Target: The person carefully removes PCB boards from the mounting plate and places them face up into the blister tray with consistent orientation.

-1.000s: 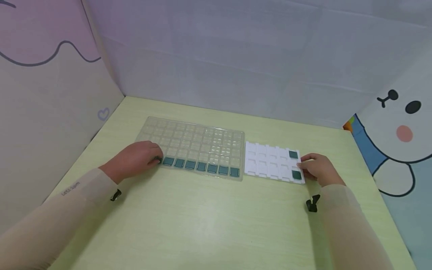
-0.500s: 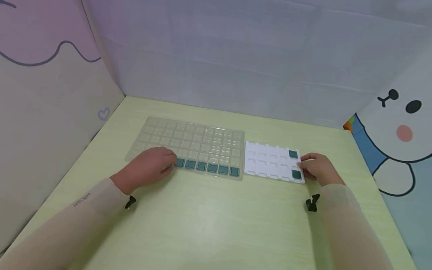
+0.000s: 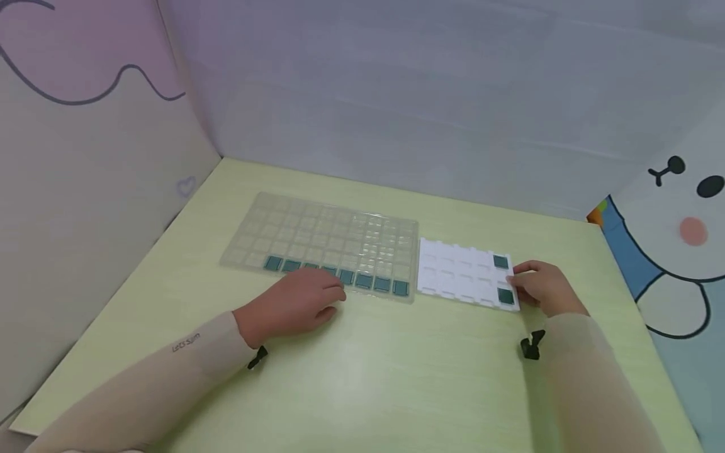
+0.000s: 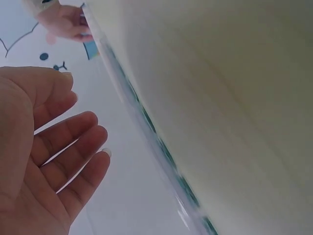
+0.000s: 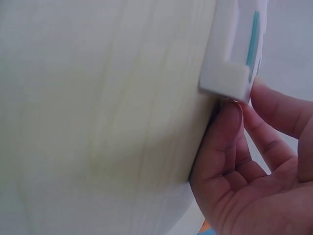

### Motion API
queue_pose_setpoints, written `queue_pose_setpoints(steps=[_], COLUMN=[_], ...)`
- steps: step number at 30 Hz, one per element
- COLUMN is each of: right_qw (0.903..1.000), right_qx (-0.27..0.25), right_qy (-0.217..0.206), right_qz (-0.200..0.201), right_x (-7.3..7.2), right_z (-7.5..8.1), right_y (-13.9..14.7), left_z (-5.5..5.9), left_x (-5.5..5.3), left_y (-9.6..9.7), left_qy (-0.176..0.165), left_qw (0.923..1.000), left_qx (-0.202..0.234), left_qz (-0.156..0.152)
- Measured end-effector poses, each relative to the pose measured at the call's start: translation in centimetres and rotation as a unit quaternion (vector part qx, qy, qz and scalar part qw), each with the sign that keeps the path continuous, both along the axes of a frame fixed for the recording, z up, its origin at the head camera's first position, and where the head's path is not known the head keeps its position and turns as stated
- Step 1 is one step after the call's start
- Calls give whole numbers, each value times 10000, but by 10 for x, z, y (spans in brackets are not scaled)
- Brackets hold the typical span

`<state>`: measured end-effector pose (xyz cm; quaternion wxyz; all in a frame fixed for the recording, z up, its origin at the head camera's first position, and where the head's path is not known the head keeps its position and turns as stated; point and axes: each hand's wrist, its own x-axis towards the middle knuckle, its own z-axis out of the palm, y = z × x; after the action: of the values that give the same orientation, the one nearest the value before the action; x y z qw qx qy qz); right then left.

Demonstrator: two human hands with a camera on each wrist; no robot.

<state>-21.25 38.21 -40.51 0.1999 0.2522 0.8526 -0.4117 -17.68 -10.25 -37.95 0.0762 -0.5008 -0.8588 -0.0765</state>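
Note:
In the head view my left hand [image 3: 294,302] hovers over the front edge of the clear plastic tray [image 3: 243,248], its fingers relaxed. The left wrist view shows its palm and loosely bent fingers [image 4: 73,147] with nothing between them. Small square green chips [image 3: 274,263] fill most of the tray's front row; my hand partly covers the middle ones. My right hand [image 3: 540,288] pinches the right edge of a white tray [image 3: 455,277] between thumb and finger. Two green chips [image 3: 501,261] sit in that tray's right column. In the right wrist view the white tray's corner [image 5: 230,81] meets my thumb and fingertip.
Both trays lie side by side on the pale wooden table [image 3: 368,377], close together. A light cloth wall [image 3: 396,113] stands behind, and printed panels [image 3: 102,189] flank the table on the left and right.
My left hand has let go of the chip at the row's left end and moved right along the tray's front edge. My right hand stays at the white tray. The head view has shifted slightly.

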Motion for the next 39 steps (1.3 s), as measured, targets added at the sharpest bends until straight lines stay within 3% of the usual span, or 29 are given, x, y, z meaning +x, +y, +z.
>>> queue_pose_setpoints(steps=[8, 16, 28, 39], right_qw=[9999, 10000, 9999, 9998], right_qx=[-111, -58, -105, -158], right_qy=[-13, -51, -13, -70], right_qz=[1, -22, -128, -108], right_x=[2, 3, 2, 2], right_z=[4, 1, 3, 3], right_y=[1, 3, -2, 1], left_z=[4, 7, 9, -2], left_x=[6, 3, -7, -11], left_y=[33, 61, 88, 121], left_qy=[-66, -75, -335, -328], left_qw=[9993, 9989, 9979, 9969], left_qx=[-245, -185, -486, -485], left_qz=[-260, -422, -257, -526])
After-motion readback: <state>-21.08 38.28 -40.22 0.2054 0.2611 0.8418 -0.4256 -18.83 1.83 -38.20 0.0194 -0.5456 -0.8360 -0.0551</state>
